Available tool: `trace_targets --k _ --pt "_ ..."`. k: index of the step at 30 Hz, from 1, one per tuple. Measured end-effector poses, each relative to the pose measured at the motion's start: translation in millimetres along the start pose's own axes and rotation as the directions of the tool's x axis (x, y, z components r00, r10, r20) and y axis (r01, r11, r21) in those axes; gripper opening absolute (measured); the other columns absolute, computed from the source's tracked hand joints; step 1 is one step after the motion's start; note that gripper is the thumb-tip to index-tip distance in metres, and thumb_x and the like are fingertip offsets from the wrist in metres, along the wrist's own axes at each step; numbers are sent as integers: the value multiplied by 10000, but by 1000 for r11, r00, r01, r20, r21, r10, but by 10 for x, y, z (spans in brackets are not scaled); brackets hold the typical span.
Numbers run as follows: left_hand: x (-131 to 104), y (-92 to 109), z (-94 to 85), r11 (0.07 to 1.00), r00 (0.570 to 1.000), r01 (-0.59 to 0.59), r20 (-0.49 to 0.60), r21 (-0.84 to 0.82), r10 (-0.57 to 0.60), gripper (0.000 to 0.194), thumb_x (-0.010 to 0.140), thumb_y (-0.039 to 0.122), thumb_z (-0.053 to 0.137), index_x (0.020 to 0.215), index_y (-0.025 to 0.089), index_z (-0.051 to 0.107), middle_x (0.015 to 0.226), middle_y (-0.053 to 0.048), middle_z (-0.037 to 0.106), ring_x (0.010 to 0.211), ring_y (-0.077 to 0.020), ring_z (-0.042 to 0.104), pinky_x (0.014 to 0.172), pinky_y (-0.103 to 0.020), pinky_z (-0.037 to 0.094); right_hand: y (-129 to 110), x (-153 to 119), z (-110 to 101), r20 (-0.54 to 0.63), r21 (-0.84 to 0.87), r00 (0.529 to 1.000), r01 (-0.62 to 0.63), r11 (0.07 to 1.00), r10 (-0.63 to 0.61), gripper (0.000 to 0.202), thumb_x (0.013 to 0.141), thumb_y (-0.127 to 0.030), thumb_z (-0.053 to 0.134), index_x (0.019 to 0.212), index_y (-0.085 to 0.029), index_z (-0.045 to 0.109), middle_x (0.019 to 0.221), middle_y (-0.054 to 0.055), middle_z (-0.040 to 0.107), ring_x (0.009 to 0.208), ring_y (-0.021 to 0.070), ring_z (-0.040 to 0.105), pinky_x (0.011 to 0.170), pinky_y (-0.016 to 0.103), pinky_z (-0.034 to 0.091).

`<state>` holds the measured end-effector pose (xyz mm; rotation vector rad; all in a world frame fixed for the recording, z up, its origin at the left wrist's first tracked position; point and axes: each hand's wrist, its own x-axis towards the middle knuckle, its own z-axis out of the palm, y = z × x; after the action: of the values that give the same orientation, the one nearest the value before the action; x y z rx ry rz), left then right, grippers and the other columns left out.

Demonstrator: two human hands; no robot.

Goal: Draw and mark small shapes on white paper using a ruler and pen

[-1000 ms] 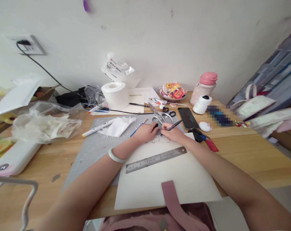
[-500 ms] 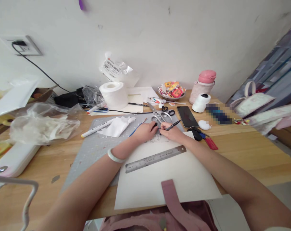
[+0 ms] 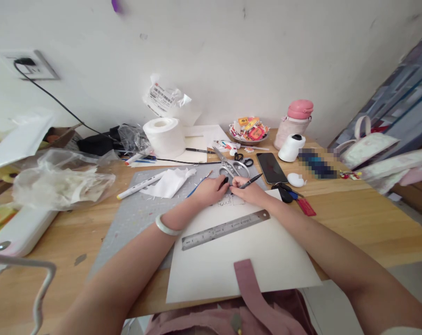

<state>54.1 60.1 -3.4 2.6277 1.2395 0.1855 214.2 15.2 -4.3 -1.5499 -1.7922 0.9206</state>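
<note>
My right hand (image 3: 245, 190) is closed round a black pen (image 3: 252, 180), its upper end slanting up to the right. Below and beside that hand, black line drawings (image 3: 228, 200) mark the far part of a white sheet of paper (image 3: 211, 274). My left hand (image 3: 213, 190) rests at the sheet's far left edge, close to the right hand. A small black object (image 3: 226, 180) shows between its thumb and forefinger; its kind is unclear. A steel ruler (image 3: 225, 230) lies aslant across the paper, with neither hand on it. Scissors (image 3: 234, 168) lie just beyond my fingers.
Under the paper is a grey cutting mat (image 3: 127, 218). Left of my hands lie a white marker (image 3: 141, 185), crumpled tissue (image 3: 171, 182) and a plastic bag (image 3: 62, 181). Behind stand a paper roll (image 3: 165, 139) and a bowl (image 3: 248, 141). A phone (image 3: 272, 168) and pink-lidded bottle (image 3: 293, 125) are right.
Both hands stay almost in place, the right still gripping the pen with only a very slight shift. The whole view has tilted a little.
</note>
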Motion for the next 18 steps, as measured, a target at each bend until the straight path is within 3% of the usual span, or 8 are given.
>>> trace_targets --k 18 --pt "5 -23 18 999 999 -36 -17 -26 36 264 891 374 303 931 205 502 764 -50 638 768 -220 623 721 -309 446 -21 -11 -10 -4 1 1000 7 1000 -7 157 703 -293 476 622 -207 373 509 -70 374 483 93 361 494 227 272"
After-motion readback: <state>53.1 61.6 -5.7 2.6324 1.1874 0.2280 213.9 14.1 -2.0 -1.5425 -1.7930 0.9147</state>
